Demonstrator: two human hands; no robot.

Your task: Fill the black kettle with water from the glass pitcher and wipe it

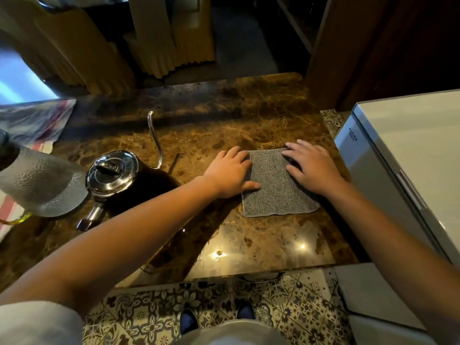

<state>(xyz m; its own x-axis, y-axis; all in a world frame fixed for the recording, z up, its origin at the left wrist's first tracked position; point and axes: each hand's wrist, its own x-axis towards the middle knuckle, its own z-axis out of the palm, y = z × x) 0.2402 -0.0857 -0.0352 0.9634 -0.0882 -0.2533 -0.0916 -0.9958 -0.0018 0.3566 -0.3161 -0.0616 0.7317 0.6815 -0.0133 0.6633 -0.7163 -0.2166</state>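
fingers [240, 155] flat on cloth [276, 188]; pitcher [39, 180] cropped.

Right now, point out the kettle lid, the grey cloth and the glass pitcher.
kettle lid [112, 171], head view, on the shiny dome beside the knob.
grey cloth [272, 188], head view, on its bare middle between the hands.
glass pitcher [42, 181], head view, on its textured wall.

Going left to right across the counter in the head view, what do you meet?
Glass pitcher → black kettle → left hand → grey cloth → right hand → white appliance beside the counter.
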